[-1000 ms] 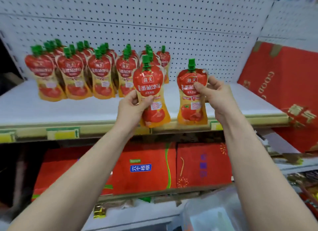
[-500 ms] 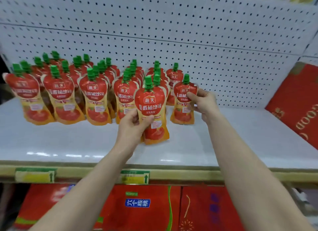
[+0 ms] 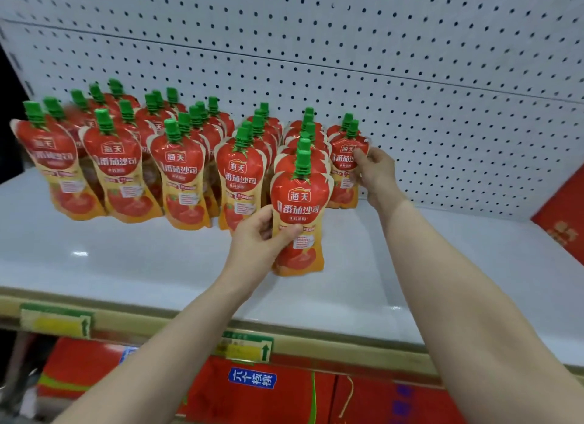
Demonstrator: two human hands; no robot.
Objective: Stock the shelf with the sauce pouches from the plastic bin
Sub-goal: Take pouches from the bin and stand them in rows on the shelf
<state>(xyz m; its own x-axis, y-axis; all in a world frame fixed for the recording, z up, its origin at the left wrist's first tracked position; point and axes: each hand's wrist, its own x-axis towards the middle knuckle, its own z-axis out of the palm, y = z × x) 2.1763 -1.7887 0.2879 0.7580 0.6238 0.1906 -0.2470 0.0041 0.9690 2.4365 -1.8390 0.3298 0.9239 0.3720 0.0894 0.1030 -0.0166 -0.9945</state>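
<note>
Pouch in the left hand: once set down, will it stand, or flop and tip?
The held pouch probably stands: the stocked pouches sit upright on flared bases. Likely tippy if nudged, being tall and narrow. Its glossy film looks slippery; the left hand grips its waist.

One sauce pouch (image 3: 300,215) is gripped upright by the left hand (image 3: 257,245) over the white shelf (image 3: 126,265). Another pouch (image 3: 346,167), beside the stocked rows (image 3: 151,158), is pinched by the right hand (image 3: 377,174) near the pegboard (image 3: 379,60).
</note>
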